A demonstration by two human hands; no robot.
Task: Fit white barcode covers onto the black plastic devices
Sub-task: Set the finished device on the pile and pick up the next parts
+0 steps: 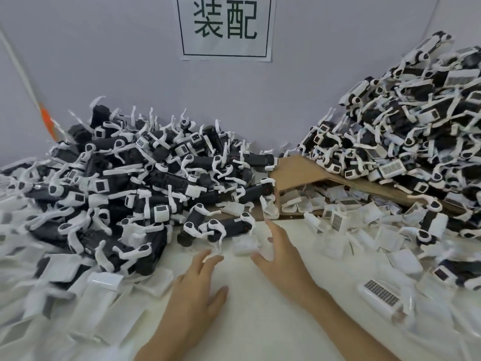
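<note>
Two bare hands stretched out over the white bench (260, 313), neither one holding anything

The left hand (197, 293) lies low over the bench, fingers straight and relaxed, its tips near a small white scrap; the right hand (282, 252) is spread wide, thumb just beside a white barcode cover (244, 245) mid-bench, though the blur hides whether they touch; just behind that cover lies a black plastic device (231, 226) at the foot of the left heap (125, 183), which fills the bench's left side; a taller right heap (416, 121) climbs the far right corner; between them at the back edge a cardboard box (299, 168) lies on its side, loose covers (351, 220) spilling from it toward the right edge; a paper sign (225, 24) hangs on the wall behind.
</note>
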